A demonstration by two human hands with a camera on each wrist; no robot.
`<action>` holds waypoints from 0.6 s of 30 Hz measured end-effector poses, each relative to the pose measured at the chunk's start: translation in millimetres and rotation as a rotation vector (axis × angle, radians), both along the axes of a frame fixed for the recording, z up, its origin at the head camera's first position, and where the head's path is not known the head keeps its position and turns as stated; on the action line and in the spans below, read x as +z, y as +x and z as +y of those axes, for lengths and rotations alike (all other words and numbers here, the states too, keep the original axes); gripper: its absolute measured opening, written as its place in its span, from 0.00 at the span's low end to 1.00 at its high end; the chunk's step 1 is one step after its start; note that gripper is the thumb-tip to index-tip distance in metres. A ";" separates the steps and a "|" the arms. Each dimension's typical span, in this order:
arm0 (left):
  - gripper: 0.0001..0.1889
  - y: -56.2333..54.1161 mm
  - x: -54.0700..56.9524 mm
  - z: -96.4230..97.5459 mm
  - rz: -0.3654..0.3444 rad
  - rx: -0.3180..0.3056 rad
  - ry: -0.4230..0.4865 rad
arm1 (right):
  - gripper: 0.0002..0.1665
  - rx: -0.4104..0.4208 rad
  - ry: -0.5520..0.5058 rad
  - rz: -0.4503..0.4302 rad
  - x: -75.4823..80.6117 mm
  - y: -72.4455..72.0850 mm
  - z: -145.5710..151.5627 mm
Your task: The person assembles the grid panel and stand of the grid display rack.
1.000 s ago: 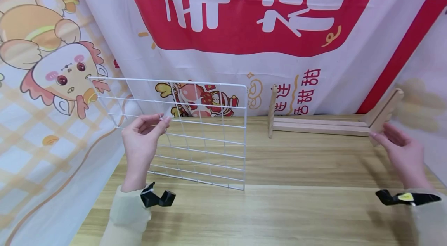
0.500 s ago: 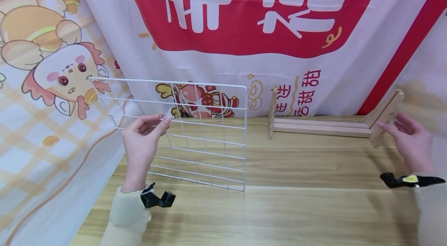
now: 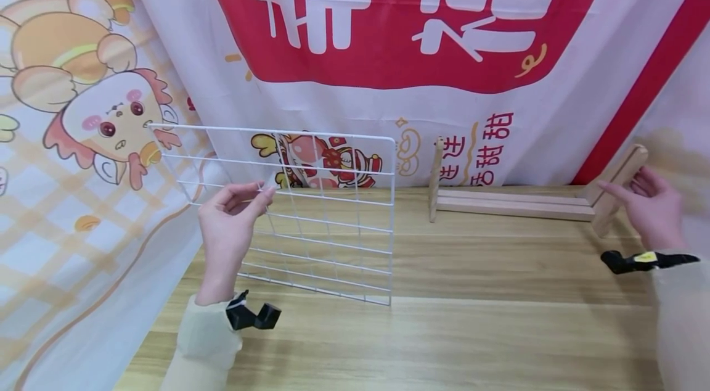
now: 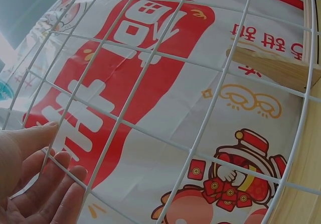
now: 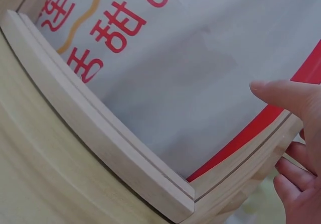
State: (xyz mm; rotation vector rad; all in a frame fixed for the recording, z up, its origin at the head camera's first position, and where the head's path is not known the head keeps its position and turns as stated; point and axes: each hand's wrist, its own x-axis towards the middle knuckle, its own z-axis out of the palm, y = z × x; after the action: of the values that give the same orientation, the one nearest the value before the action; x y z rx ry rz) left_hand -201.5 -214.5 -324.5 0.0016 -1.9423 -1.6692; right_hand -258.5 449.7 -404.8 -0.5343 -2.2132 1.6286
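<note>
My left hand (image 3: 228, 227) pinches a white wire grid panel (image 3: 392, 212), which stands upright on the table. In the left wrist view, the thumb is in front of a grid wire (image 4: 191, 152) and the other fingers curl at its far side. At the back right is a wooden stand (image 3: 516, 205): a grooved crossbar between two uprights. My right hand (image 3: 657, 209) grips its right upright. The right wrist view has the right thumb (image 5: 281, 94) on the inner side and curled fingers along the outer side of the grooved upright (image 5: 241, 176).
A printed red and white cloth (image 3: 383, 58) hangs behind the table (image 3: 499, 329). Another cloth with a cartoon animal (image 3: 105, 101) drapes along the left. Straps with small black mounts (image 3: 254, 315) sit on both wrists.
My right hand first drew back to the right from the low part of the upright, then came in higher and took hold of it. The left hand keeps the grid steady.
</note>
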 end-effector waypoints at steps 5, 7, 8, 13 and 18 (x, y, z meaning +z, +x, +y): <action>0.18 0.1 -0.4 -0.1 0.008 0.004 -0.018 | 0.53 -0.009 0.001 0.001 2.9 -5.3 0.5; 0.19 0.2 -0.9 -0.1 0.008 0.004 -0.022 | 0.53 -0.013 -0.005 -0.005 4.1 -6.1 -0.2; 0.20 0.3 -1.0 -0.1 0.007 0.003 -0.024 | 0.53 -0.014 -0.007 -0.009 4.7 -6.2 -0.4; 0.19 0.4 -1.1 -0.2 0.014 0.003 -0.033 | 0.55 -0.030 0.003 -0.052 7.2 -6.3 -1.8; 0.18 1.0 -1.1 -0.2 0.017 0.010 -0.044 | 0.56 -0.041 -0.013 -0.054 6.6 -8.4 -1.6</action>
State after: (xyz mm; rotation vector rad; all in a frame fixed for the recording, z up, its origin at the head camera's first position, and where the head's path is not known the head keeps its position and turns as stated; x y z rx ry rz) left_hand -200.5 -214.6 -325.5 -0.0194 -1.9630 -1.6143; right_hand -266.9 448.0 -398.2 -0.6299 -2.2163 1.6269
